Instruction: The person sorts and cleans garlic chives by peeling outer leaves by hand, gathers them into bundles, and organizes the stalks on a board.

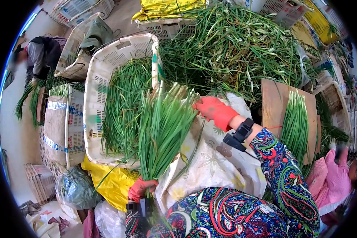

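My left hand [142,189], in a red glove, is wrapped round the leafy lower end of a bunch of green chives [162,135]. The bunch fans out upward, its pale stalk ends at the top. At those pale ends, my right hand [215,112], also red-gloved, has its fingers pinched together. A thin, dark chive leaf [195,152] trails down from the right fingers. Behind the bunch stands a white plastic crate [92,89] with more loose chives [125,105] inside. A pale flowered cloth [214,158] covers my lap.
A large heap of loose chives [242,47] lies ahead. To the right, a neat chive bundle [295,123] rests on a brown board [271,103]. Yellow plastic [109,178] lies below the crate. Other people work at the left [47,55] and right [329,174].
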Tool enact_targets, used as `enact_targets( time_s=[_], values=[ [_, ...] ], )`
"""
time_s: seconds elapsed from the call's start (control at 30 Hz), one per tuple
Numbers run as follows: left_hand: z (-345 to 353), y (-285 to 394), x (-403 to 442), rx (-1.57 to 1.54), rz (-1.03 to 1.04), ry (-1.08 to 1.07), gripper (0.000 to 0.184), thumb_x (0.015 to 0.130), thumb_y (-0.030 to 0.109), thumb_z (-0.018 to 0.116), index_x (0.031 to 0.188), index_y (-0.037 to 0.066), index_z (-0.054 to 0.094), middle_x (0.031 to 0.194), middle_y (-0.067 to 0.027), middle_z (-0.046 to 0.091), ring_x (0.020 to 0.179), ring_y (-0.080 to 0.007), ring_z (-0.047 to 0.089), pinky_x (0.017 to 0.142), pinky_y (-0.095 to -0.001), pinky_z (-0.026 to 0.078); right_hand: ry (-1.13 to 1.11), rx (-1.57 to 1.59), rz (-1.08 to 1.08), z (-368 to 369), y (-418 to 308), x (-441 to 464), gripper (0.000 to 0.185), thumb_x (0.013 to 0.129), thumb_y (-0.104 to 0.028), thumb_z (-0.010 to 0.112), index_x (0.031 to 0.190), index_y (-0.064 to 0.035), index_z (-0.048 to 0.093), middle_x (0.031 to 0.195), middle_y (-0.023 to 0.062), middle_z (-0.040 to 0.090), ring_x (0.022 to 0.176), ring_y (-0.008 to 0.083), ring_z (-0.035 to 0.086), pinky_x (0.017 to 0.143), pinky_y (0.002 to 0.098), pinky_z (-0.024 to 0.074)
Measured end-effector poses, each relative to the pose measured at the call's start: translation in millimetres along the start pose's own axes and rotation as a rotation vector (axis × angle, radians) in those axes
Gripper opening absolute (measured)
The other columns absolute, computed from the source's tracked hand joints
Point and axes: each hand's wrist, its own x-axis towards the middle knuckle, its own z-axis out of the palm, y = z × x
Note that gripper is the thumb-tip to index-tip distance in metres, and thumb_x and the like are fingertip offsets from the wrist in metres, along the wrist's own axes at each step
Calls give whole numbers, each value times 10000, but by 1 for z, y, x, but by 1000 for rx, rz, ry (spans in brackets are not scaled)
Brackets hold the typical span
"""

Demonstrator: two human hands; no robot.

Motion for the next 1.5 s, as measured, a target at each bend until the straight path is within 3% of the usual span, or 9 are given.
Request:
enact_targets(
  time_s=[0.27,0.43,0.5,0.7,0.93,1.07,1.23,1.43,1.5],
  values=[
    [-4,-7,4,-27,-11,32,128,692,12,636,799,-4,569,634,-70,563,466,-143,488,458,-254,387,242,-330,-100,-103,-19,36,192,805,-138,504,951,-114,627,629,49,564,529,167,575,460,289,478],
    [0,-1,1,-28,-25,37,123,690,17,638,792,-9,573,623,-75,564,454,-148,489,450,-258,389,525,877,-134,-210,-2,32,280,886,-267,487,1113,-104,495,1037,72,560,895,174,603,688,302,484],
    [1,4,3,-8,-84,33,124,689,20,640,790,-10,576,620,-76,565,449,-150,488,449,-257,388,383,784,23,-175,-14,16,343,866,-282,526,1157,-105,492,1228,96,465,1050,225,532,871,334,427],
    [3,4,0,-11,-53,71,131,678,25,647,785,-6,579,604,-68,558,455,-150,484,462,-253,381,293,-660,-1087,-18,37,28,434,746,-203,606,1171,-181,524,1294,65,428,1227,257,343,1017,360,273],
    [-2,6,1,31,-10,33,116,689,17,634,793,5,583,637,-67,579,464,-134,489,448,-234,373,107,-573,-961,0,33,36,209,705,-135,596,912,-152,611,849,10,566,883,181,544,880,376,363],
    [-5,8,1,31,-48,19,126,687,4,628,804,7,581,657,-69,591,464,-123,493,435,-223,371,30,-112,-691,-15,36,51,160,767,-72,567,918,-92,616,780,63,595,719,173,580,625,276,463],
    [1,12,-1,2,0,48,139,688,0,625,819,10,577,664,-68,593,465,-122,496,439,-224,382,246,289,-614,-81,25,65,183,781,10,510,927,-27,614,791,56,610,706,121,572,656,244,468],
    [-3,11,0,31,-19,41,177,691,19,631,856,16,566,675,-70,595,461,-124,493,441,-226,391,836,-358,-105,-190,35,56,648,744,-267,605,1278,11,365,1272,168,434,1172,248,416,978,310,314],
    [-5,10,2,30,-30,21,182,695,24,629,864,19,562,678,-73,597,459,-124,492,440,-225,391,517,-247,-297,-148,15,43,813,727,-300,651,1360,-36,215,1376,160,295,1267,237,291,1022,312,248]
  ],
)
